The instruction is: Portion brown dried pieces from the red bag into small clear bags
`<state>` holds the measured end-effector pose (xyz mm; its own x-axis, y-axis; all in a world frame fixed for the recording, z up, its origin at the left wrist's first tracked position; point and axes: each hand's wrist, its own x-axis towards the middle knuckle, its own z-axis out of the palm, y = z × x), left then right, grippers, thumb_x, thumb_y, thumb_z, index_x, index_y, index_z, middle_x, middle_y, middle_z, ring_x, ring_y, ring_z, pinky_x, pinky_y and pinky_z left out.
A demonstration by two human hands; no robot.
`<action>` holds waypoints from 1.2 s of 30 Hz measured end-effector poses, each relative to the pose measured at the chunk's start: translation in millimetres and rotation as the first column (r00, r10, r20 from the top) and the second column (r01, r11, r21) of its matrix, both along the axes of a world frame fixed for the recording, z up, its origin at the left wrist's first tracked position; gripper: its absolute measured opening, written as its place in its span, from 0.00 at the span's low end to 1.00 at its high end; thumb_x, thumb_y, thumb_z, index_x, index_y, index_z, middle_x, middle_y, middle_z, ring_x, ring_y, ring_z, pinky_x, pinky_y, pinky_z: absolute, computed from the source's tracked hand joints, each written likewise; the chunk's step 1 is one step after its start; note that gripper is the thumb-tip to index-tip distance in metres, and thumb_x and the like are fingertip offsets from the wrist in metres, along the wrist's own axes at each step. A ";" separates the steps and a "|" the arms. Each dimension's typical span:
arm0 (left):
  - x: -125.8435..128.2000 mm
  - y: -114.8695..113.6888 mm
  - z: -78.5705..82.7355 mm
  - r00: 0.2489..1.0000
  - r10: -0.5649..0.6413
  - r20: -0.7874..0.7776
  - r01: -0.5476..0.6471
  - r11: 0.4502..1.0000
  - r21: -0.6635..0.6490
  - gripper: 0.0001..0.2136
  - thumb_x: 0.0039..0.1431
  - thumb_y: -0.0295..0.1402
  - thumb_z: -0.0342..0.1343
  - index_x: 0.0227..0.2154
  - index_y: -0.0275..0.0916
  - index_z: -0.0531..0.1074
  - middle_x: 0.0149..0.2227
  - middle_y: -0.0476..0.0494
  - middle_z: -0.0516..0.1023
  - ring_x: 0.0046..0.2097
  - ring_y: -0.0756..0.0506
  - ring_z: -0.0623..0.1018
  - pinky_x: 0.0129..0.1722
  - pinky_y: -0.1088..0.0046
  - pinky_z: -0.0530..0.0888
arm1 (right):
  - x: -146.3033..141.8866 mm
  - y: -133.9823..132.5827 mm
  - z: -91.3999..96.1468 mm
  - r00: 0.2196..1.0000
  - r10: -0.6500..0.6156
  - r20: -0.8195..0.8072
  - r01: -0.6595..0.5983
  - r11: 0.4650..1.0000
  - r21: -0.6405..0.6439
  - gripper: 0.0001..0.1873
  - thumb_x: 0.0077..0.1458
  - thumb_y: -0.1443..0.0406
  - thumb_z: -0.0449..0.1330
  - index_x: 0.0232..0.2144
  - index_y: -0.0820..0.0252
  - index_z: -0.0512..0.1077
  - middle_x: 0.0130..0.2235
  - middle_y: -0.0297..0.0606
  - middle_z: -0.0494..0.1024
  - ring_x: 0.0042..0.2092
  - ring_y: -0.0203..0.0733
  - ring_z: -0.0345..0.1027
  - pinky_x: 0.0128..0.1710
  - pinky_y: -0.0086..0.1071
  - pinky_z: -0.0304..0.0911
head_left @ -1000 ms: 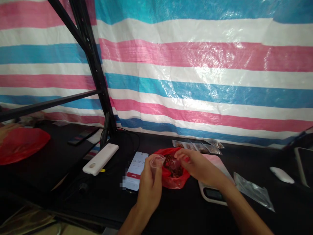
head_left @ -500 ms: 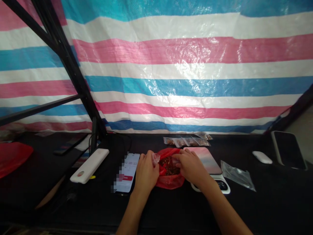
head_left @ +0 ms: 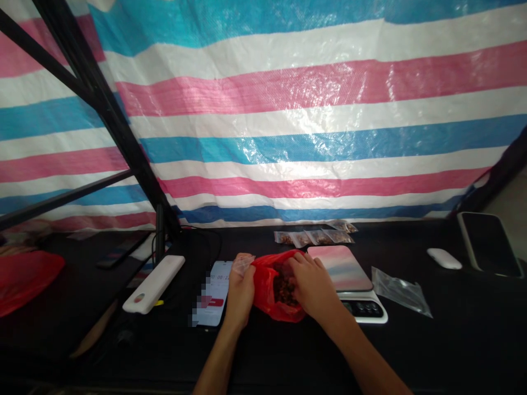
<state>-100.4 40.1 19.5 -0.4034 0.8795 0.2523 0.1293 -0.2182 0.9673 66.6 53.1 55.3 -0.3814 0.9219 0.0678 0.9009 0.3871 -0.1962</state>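
Observation:
A red plastic bag (head_left: 265, 293) stands with its mouth open on the black table, small brown-red pieces (head_left: 283, 288) heaped inside it. My left hand (head_left: 240, 293) is closed at the bag's left rim, pulling it leftward. Crumpled in the same fingers is a small clear plastic bag (head_left: 244, 265). From the right, my right hand (head_left: 313, 285) reaches over the rim into the red bag. Its fingertips are hidden among the contents and the bag's wall, so I cannot see whether they grip anything. Close to the right hand is a kitchen scale (head_left: 366, 308) with a pink-and-blue square plate (head_left: 341, 266) on top.
Several filled clear sachets (head_left: 315, 237) lie behind the bag. Left are a phone showing a timer (head_left: 214, 296) and a white oblong device (head_left: 154, 285). Right are a flat clear bag (head_left: 401, 293), a white mouse-shaped object (head_left: 444, 258) and a dark-screened device (head_left: 489, 244).
The left hand has shifted left, drawing the red bag's mouth wider. My right hand has gone deeper into the bag, its fingers now largely hidden. The view has tilted slightly.

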 end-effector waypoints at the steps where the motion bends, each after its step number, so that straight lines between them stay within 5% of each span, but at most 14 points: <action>1: -0.4 0.5 -0.6 1.000 0.010 0.004 -0.010 1.000 -0.007 0.04 0.54 0.32 0.50 0.31 0.41 0.69 0.30 0.50 0.72 0.33 0.47 0.74 0.35 0.72 0.73 | 1.3 0.1 0.4 1.000 0.000 -0.001 0.000 1.000 -0.004 0.21 0.54 0.74 0.59 0.50 0.59 0.74 0.55 0.46 0.76 0.56 0.55 0.66 0.50 0.42 0.56; 5: -2.8 0.0 -0.8 0.997 0.059 -0.046 -0.060 0.998 -0.026 0.03 0.54 0.31 0.52 0.31 0.41 0.69 0.32 0.49 0.72 0.37 0.45 0.75 0.41 0.68 0.74 | 8.9 0.5 4.8 0.999 -0.007 0.035 0.008 0.999 -0.033 0.23 0.51 0.76 0.59 0.49 0.58 0.75 0.56 0.45 0.76 0.56 0.55 0.66 0.50 0.42 0.57; 9: -2.2 -18.3 7.0 0.954 0.236 -0.185 -0.232 0.972 0.043 0.10 0.51 0.30 0.59 0.37 0.42 0.68 0.41 0.45 0.69 0.47 0.41 0.73 0.53 0.59 0.71 | 10.2 -1.5 5.3 0.998 -0.019 0.060 0.021 0.999 -0.045 0.18 0.54 0.74 0.59 0.47 0.61 0.77 0.55 0.49 0.76 0.55 0.56 0.68 0.51 0.43 0.58; 13: 14.7 -61.6 5.0 0.734 0.410 -0.542 -0.313 0.912 0.266 0.06 0.59 0.32 0.58 0.38 0.42 0.67 0.45 0.40 0.69 0.45 0.40 0.75 0.43 0.62 0.75 | 3.1 -4.4 -1.0 0.996 -0.052 0.067 0.054 0.998 -0.026 0.13 0.61 0.66 0.59 0.46 0.64 0.77 0.52 0.51 0.77 0.55 0.56 0.69 0.52 0.45 0.58; 16: 35.4 -93.3 -10.0 0.707 0.320 -0.630 -0.101 0.928 0.358 0.10 0.63 0.25 0.53 0.28 0.44 0.61 0.28 0.50 0.67 0.33 0.45 0.75 0.35 0.69 0.71 | 1.0 -4.7 -4.9 0.995 -0.096 0.028 0.096 0.995 0.002 0.15 0.66 0.62 0.55 0.47 0.64 0.76 0.51 0.52 0.78 0.53 0.55 0.70 0.52 0.45 0.58; 20: 51.8 -105.6 -27.8 0.658 0.056 -0.751 -0.147 0.988 -0.055 0.06 0.66 0.29 0.49 0.32 0.46 0.63 0.26 0.51 0.71 0.26 0.45 0.77 0.26 0.70 0.64 | 8.8 -3.8 -2.0 1.000 -0.022 0.003 0.022 1.000 -0.003 0.16 0.60 0.71 0.58 0.50 0.60 0.76 0.55 0.49 0.76 0.55 0.55 0.66 0.53 0.44 0.57; 22: 49.1 -98.3 -28.5 0.682 -0.056 -0.730 -0.164 0.960 -0.227 0.05 0.67 0.32 0.49 0.33 0.45 0.63 0.27 0.49 0.74 0.30 0.42 0.80 0.27 0.69 0.65 | 13.7 -4.3 1.4 1.000 0.020 0.015 -0.020 1.000 -0.022 0.20 0.54 0.76 0.59 0.47 0.59 0.77 0.54 0.46 0.77 0.56 0.55 0.65 0.53 0.44 0.57; 25: 36.4 -80.5 -21.7 0.776 -0.061 -0.628 -0.152 0.948 -0.280 0.05 0.67 0.37 0.51 0.35 0.44 0.64 0.34 0.44 0.76 0.36 0.40 0.81 0.32 0.68 0.69 | 16.4 -7.3 4.1 0.999 0.045 -0.009 -0.046 0.997 -0.058 0.17 0.52 0.75 0.61 0.44 0.59 0.79 0.51 0.45 0.78 0.55 0.55 0.64 0.53 0.45 0.56; 31: 23.0 -50.0 -21.5 0.928 0.101 -0.358 -0.128 0.990 -0.053 0.10 0.56 0.35 0.62 0.37 0.42 0.67 0.37 0.45 0.75 0.41 0.41 0.77 0.44 0.63 0.74 | 12.5 -12.0 1.8 0.986 0.083 -0.144 -0.098 0.990 -0.098 0.11 0.58 0.65 0.63 0.44 0.57 0.80 0.46 0.41 0.81 0.51 0.52 0.68 0.52 0.43 0.58; 36: 26.7 -37.7 -26.9 0.981 0.112 -0.157 -0.114 0.993 -0.003 0.09 0.51 0.24 0.58 0.34 0.42 0.67 0.33 0.49 0.74 0.36 0.45 0.76 0.39 0.69 0.74 | 9.6 -2.6 6.6 0.998 0.014 -0.066 -0.015 1.000 -0.018 0.18 0.59 0.71 0.59 0.51 0.59 0.77 0.52 0.46 0.78 0.53 0.53 0.68 0.52 0.43 0.60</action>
<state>-73.7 2.5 -7.5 -0.4571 0.8337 0.3097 0.3024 -0.1818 0.9357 76.3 50.5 61.9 -0.3900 0.9177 0.0758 0.8802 0.3957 -0.2622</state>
